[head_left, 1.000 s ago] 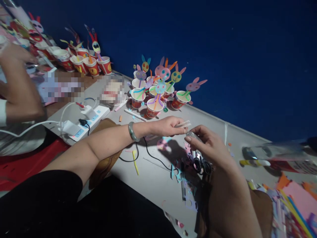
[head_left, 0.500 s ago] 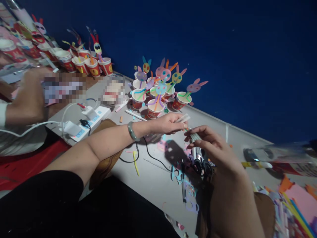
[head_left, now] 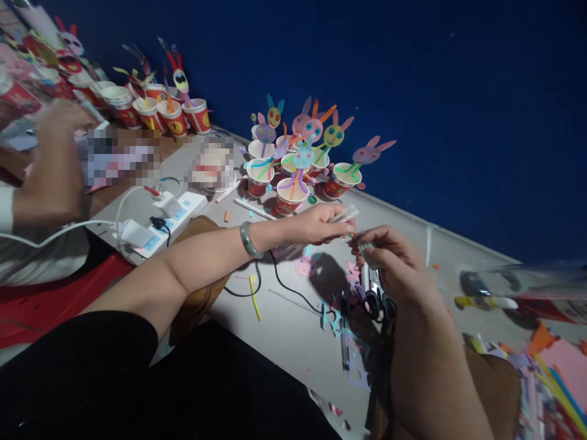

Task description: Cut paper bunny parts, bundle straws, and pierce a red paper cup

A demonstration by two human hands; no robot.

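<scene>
My left hand [head_left: 318,225], with a bangle at its wrist, is closed around a clear plastic strip [head_left: 346,214] that sticks out past the thumb. A tiny orange-green bit shows at its fingertips. Close beside it, my right hand [head_left: 397,253] pinches a small pale translucent piece [head_left: 368,247], too blurred to name exactly. Both hands are held above the grey table [head_left: 284,354]. Beneath them lie a pink paper rabbit face [head_left: 305,265] with blue ears and black-handled scissors [head_left: 378,304], partly covered by my right hand.
Paper cups [head_left: 292,195] with paper rabbits stand behind my hands. A power strip [head_left: 178,220] lies left, near a co-worker's arm [head_left: 52,165]. A pen [head_left: 344,336], paper scraps [head_left: 331,319] and a black cable [head_left: 287,287] lie in front; coloured craft pieces [head_left: 550,373] are at right.
My right hand has turned slightly, and its fingers now close more over the pale piece. My left hand keeps its hold on the clear strip. The view has shifted a little.
</scene>
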